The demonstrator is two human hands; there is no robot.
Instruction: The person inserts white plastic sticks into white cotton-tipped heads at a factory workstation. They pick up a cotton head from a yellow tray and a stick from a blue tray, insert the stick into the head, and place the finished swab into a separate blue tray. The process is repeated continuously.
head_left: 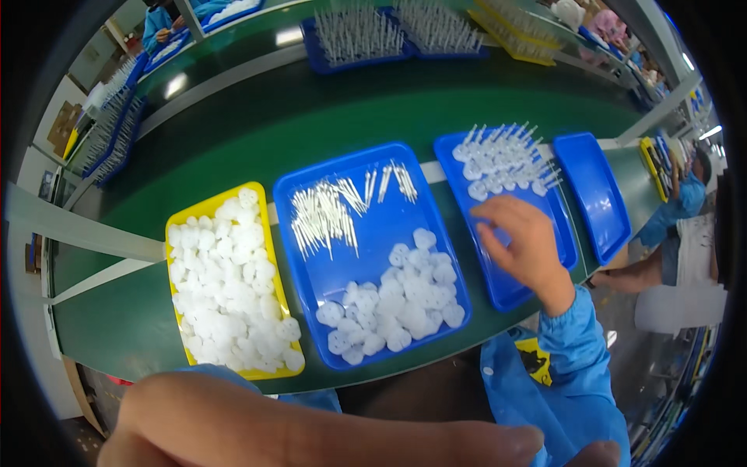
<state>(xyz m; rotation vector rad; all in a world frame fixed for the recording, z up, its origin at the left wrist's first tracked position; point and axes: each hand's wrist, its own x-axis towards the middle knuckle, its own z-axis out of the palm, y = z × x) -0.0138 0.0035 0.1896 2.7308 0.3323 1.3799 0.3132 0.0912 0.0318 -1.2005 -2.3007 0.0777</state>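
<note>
My left hand (311, 424) looms large along the lower edge, very near the camera. One long finger stretches to the right with another fingertip beyond it; the rest is cut off, and nothing held shows. Above a blue tray (510, 284) hovers my right hand (517, 241), its fingers bent and apart with nothing visible between them. Just beyond its fingertips, white round pieces with upright thin sticks (502, 159) stand in rows. The middle blue tray (311, 276) carries loose white sticks (323, 218) and white disc-like pieces (401, 300). More such pieces (233, 280) heap in a yellow tray (272, 257).
Another blue tray (595, 198) lies at the right on the green table (272, 117). Trays of upright sticks (362, 39) stand along the far side, and a dark tray of them (113, 136) at far left. Other people (681, 198) sit nearby; metal posts (85, 222) frame the table.
</note>
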